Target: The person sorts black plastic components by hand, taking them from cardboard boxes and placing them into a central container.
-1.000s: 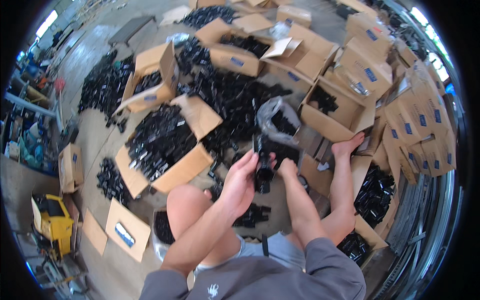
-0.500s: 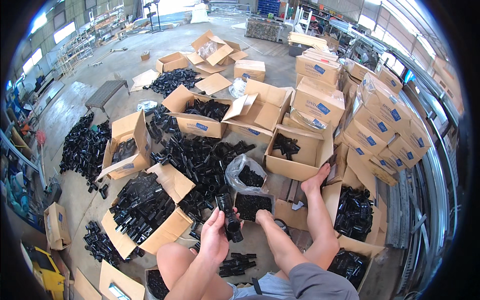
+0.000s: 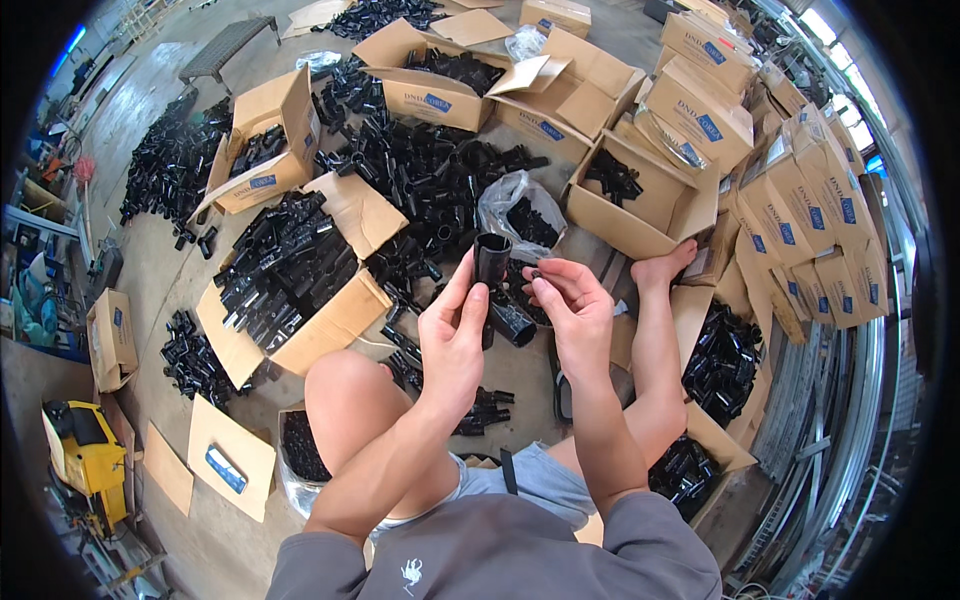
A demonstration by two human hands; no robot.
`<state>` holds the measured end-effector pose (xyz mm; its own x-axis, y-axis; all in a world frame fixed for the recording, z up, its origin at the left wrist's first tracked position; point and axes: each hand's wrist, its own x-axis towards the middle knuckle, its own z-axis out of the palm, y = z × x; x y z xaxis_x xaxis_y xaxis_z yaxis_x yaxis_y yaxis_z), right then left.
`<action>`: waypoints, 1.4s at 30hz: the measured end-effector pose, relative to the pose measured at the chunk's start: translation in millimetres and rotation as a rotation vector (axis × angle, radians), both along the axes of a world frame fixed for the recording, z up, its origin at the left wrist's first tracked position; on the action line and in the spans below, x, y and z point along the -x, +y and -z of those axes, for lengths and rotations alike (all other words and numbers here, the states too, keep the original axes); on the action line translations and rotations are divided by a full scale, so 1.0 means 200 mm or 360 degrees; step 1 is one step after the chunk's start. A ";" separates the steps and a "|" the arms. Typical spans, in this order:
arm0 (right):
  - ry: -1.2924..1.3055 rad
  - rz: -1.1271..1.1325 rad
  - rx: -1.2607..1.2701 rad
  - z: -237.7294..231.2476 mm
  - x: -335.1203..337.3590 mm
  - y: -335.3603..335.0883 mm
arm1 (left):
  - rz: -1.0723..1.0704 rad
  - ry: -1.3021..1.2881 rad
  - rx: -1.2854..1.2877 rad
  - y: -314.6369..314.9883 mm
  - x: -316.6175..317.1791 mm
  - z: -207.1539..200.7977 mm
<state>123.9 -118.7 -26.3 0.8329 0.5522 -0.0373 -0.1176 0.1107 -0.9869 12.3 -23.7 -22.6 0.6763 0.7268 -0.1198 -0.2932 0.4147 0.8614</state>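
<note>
Head view: the bare left hand (image 3: 455,338) is pinching a shiny black tube with a slanting round end (image 3: 491,262) between its thumb and fingers. The tube is sticking up in front of the person, near the middle of the view. The bare right hand (image 3: 577,312) is hovering at three o'clock from the tube, just beside it. Its thumb and fingertips are pressing close together, and they look to be pinching a tiny dark piece (image 3: 536,274), too small to name.

Here is what is new: a moment ago the right hand was reaching down past the tube, and now it is hanging up next to it. So both hands seem to be working at the tube together, with neither one being busy elsewhere.

Around the tube, a see-through plastic bag (image 3: 492,212) is lying near one o'clock. A messy heap of shiny black tubes (image 3: 440,165) is spreading at eleven. A wide-open brown cardboard box (image 3: 333,328) full of black tubes is sitting at nine.
</note>
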 end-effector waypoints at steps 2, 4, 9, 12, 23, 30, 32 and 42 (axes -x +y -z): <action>-0.0052 -0.0030 -0.0064 -0.07 0.04 0.00 | -0.0016 -0.0020 -0.0065 -0.01 0.00 0.00; -0.0338 -0.0051 0.0087 -0.11 0.08 0.00 | -0.0073 -0.0021 -0.0145 -0.02 -0.01 0.01; -0.0131 -0.0055 0.0030 -0.12 0.13 0.01 | -0.0101 0.0097 -0.0414 -0.02 0.02 -0.01; -0.0079 -0.0041 -0.0015 -0.12 0.15 0.03 | -0.0179 0.0104 -0.0537 -0.02 0.02 0.02; -0.0480 0.0148 0.0205 -0.15 0.21 0.05 | -0.0242 0.0130 -0.0719 -0.02 0.02 0.00; -0.0504 0.0156 0.0177 -0.12 0.21 0.07 | -0.0257 0.0200 -0.0760 -0.01 0.03 0.00; -0.0527 0.0181 0.0239 -0.08 0.20 0.07 | -0.0279 0.0200 -0.0763 -0.01 0.02 0.01; -0.0269 0.0091 0.0039 -0.02 0.18 0.08 | -0.0294 0.0259 -0.0923 -0.01 0.02 0.00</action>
<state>87.4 -103.3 -23.0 0.8586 0.5041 0.0928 0.0557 0.0883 -0.9945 7.9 -25.9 -21.8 0.5399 0.8074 0.2380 -0.1618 -0.1780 0.9706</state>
